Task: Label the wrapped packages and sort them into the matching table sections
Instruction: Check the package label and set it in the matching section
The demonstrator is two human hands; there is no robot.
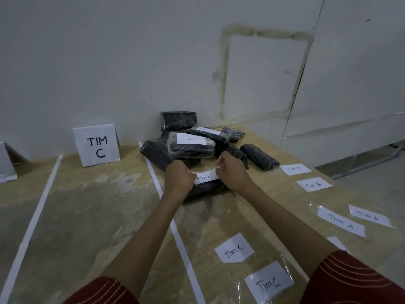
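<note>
A black wrapped package (206,189) lies on the wooden table in front of me. Over it is a white paper label reading "Tim B" (206,177). My left hand (178,177) pinches the label's left end and my right hand (233,172) pinches its right end. Whether the label sticks to the package I cannot tell. Behind it sits a pile of several black wrapped packages (188,148), two of them bearing "Tim C" labels. More loose labels lie on the table at the right: "Tim A" (294,168), "Tim B" (313,184), "Tim A" (340,221), "Tim C" (234,248).
A standing white card reading "TIM C" (96,144) marks the section left of a white tape line (166,207). Another tape line (32,227) runs farther left, with part of a second card (5,163) at the edge. A grey wall backs the table; its right edge drops off.
</note>
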